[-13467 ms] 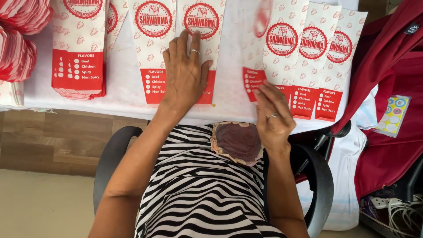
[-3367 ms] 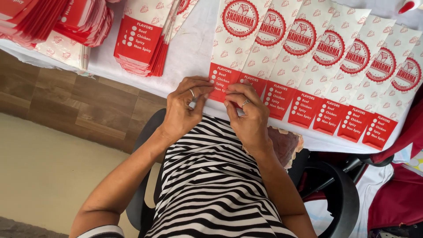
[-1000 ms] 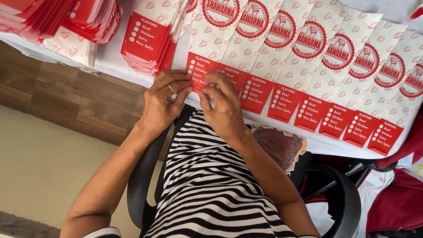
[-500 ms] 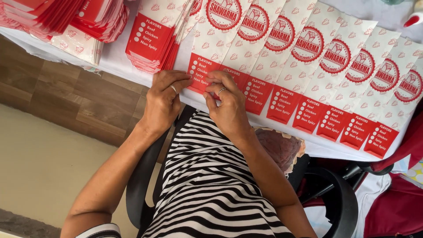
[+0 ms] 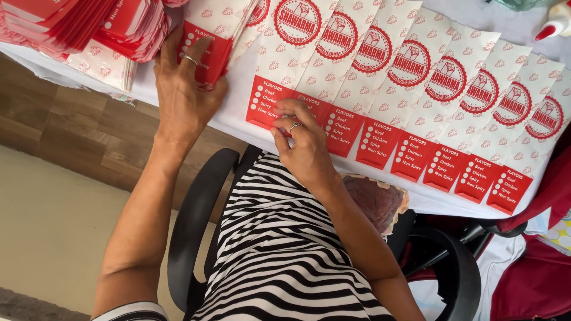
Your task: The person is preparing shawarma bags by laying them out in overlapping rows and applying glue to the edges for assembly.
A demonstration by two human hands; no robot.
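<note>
Left hand (image 5: pixel 184 89) had left the fanned row since the earlier frame and reached outward to the stack of red-and-white paper sleeves (image 5: pixel 205 50), fingers spread open over its top. Right hand (image 5: pixel 300 139), fingers curled, pressed the nearest sleeve of the overlapping row (image 5: pixel 410 101) to the table (image 5: pixel 238 122). Step judged: drawing another sleeve; next, laying it onto the row's near end.

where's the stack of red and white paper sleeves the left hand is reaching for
In the head view, the stack of paper sleeves lies upper left on the white table, under the left hand, just left of the overlapping row of sleeves.
</note>
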